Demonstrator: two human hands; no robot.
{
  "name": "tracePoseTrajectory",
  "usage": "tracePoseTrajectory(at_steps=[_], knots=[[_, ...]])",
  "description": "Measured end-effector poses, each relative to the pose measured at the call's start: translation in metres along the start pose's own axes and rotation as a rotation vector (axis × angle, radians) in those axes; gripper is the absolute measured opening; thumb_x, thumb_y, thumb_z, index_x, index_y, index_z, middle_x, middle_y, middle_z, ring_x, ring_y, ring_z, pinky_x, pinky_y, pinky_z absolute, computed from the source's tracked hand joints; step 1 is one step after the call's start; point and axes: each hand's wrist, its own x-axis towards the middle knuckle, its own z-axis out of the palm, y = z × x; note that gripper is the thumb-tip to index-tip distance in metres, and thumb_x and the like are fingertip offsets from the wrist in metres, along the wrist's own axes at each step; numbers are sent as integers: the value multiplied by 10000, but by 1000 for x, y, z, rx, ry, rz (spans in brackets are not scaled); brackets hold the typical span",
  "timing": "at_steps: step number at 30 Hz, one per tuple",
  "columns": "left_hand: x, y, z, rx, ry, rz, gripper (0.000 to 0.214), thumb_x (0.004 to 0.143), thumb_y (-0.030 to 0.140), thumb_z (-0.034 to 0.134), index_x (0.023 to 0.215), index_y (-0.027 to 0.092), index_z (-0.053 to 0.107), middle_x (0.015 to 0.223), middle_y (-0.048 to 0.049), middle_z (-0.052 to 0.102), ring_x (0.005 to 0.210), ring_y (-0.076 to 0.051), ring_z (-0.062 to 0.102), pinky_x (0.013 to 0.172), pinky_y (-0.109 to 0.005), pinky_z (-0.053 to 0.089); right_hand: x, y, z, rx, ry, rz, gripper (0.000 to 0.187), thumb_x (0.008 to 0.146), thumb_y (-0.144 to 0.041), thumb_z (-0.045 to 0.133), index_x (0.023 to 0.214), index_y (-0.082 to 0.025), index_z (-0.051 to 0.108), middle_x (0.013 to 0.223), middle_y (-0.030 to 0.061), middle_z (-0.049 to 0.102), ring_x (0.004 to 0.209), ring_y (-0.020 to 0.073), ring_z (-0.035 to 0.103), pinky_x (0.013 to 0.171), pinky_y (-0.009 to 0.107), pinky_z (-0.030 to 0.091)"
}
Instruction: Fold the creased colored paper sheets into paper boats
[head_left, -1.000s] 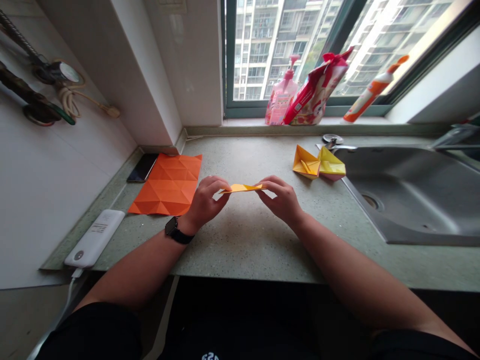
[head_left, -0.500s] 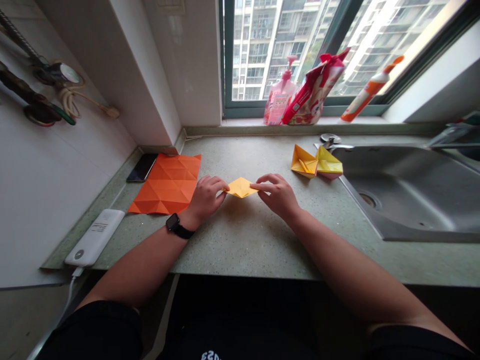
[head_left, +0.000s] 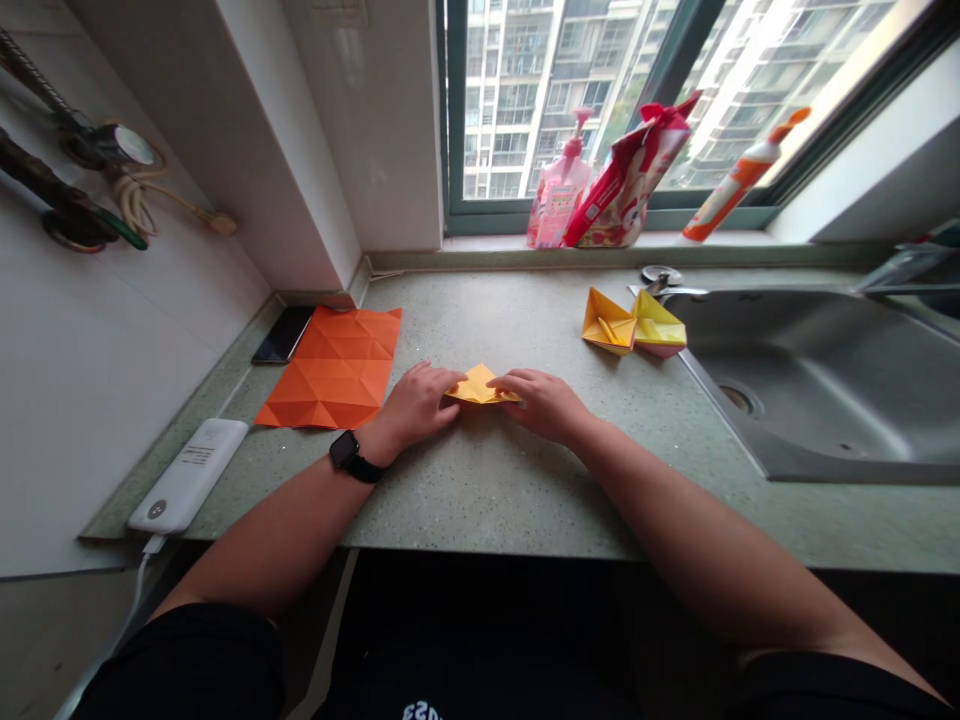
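Note:
A small folded piece of yellow-orange paper (head_left: 478, 386) lies flat on the speckled stone counter (head_left: 480, 490), its point toward the window. My left hand (head_left: 420, 405) presses its left corner, and my right hand (head_left: 541, 405) presses its right corner. The fingers of both hands rest on the paper, and the hands nearly meet across it. A black smartwatch (head_left: 349, 452) sits on my left wrist.
An orange creased paper sheet (head_left: 330, 368) and a phone (head_left: 283, 335) lie to the left, with a white power bank (head_left: 187, 476) near the edge. Several folded yellow paper boats (head_left: 634, 323) stand beside a steel sink (head_left: 810, 390).
The paper has come down onto the counter and looks more compact. Both hands have lowered and moved in over it, pressing it rather than holding it up.

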Motion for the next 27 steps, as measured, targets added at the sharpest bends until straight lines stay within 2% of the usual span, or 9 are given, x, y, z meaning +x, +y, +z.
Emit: tracePoseTrajectory(at_steps=[2,5,9,14,22,27], knots=[[0,3,-2,-18,-10,40,312,963,142,708,1262,220,748,1235,-85,810,1140,-261,748,1163,-491,528,-1,-1,-1,-20,-14,-9,333,947,-181,724,1260,-277,783,1190,69,834,1024,257,779,863,368,581],[1,7,-4,-46,-21,59,219,977,121,679,1150,218,770,1166,-83,804,1086,-252,748,1001,-404,592,-2,-3,-4,-58,-8,-41,324,963,-217,717,1277,-273,777,1162,69,849,973,255,786,835,362,567],[0,9,-6,-72,-38,31,181,997,129,654,1103,219,770,1137,-68,798,1012,-232,751,887,-352,590,-2,-8,-10,-67,30,-121,248,1007,-239,678,1209,-290,813,1112,54,857,895,228,774,789,343,530],[-1,11,-7,-104,-44,2,182,1016,144,627,1077,222,779,1131,-67,797,998,-223,753,869,-341,585,-3,-12,-13,-50,28,-127,212,1047,-263,628,1089,-309,831,1031,26,848,818,193,734,722,319,472],[-2,15,-10,-151,-30,-19,165,1039,193,629,1054,230,789,1121,-61,801,987,-208,754,862,-321,581,-4,-10,-15,-38,-41,-95,167,1001,-249,637,970,-295,795,952,12,819,780,184,694,693,313,432],[-2,18,-12,-198,-34,-38,158,1048,224,628,1032,223,785,1083,-48,795,877,-175,735,817,-298,567,-4,-10,-16,39,-57,-70,184,1020,-296,629,894,-274,762,888,10,790,745,166,658,678,299,408]])
